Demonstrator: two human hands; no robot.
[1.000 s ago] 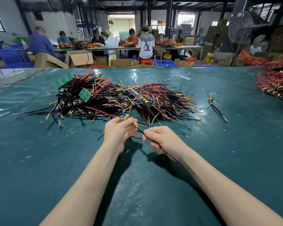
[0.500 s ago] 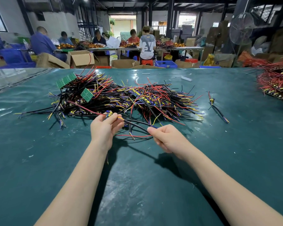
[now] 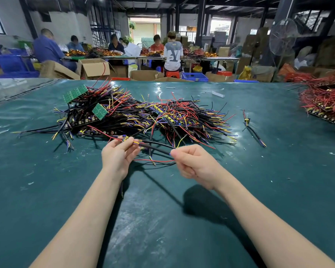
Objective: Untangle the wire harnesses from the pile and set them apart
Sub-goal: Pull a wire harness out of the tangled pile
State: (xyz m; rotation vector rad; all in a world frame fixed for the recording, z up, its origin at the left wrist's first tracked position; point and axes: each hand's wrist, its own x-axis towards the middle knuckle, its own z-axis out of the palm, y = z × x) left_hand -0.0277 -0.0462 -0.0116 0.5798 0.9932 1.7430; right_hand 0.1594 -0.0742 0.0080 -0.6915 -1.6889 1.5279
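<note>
A big tangled pile of wire harnesses (image 3: pixel 143 115), black, red, yellow and blue with small green circuit boards, lies across the middle of the green table (image 3: pixel 46 190). Just in front of it I hold one harness (image 3: pixel 155 147), a black-sleeved cable with coloured ends. My left hand (image 3: pixel 118 157) pinches its connector end with the yellow and blue wires. My right hand (image 3: pixel 193 163) pinches the other end of the black sleeve. The cable stretches between both hands, and its red wire hangs below, still running into the pile.
One separated harness (image 3: pixel 253 130) lies alone on the table to the right. A second heap of red wire harnesses (image 3: pixel 325 101) sits at the far right edge. Beyond the table's far edge are cardboard boxes (image 3: pixel 94 68), blue crates and seated people.
Both hands moved apart and towards the pile, drawing the harness out straight between them. The left hand shifted left, the right hand right.
</note>
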